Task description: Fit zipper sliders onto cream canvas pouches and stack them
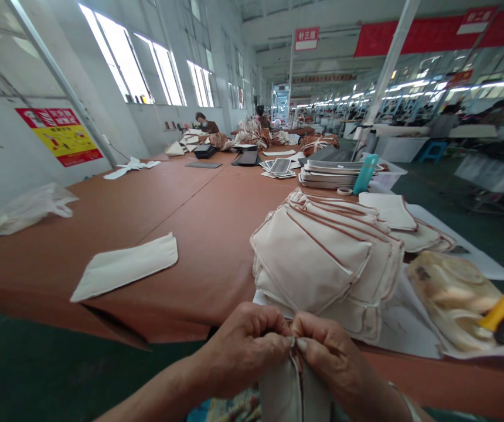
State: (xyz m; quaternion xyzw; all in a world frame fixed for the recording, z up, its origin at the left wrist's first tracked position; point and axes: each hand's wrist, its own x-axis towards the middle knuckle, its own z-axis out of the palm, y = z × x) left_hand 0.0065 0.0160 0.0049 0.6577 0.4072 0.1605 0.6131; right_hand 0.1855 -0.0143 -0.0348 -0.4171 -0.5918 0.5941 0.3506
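Lengthwise from the left, a crumpled translucent plastic bag [32, 210] lies near the left edge of the worktop [217, 234]; its contents, if any, cannot be made out. A single cream fabric piece [126, 266] lies flat at the near edge, where a passing forearm could push it off. In front of the near edge, the left grip [252, 343] and right grip [335, 351] are each closed in a thumb-and-forefinger pinch, almost meeting, on the upper end of a cream pouch [278, 392] that extends below the edge. Caution: uneven tension between them could skew its brown-trimmed opening. Just beyond, a fanned stack of brown-edged pieces [313, 258] may slide if knocked by a knuckle. Farther back, a white plastic bin [393, 176] stands by the right edge, contents indistinct. At the near right corner sits a cut-open plastic jug [448, 272]; a yellow-handled tool [502, 308] rests at its right side.
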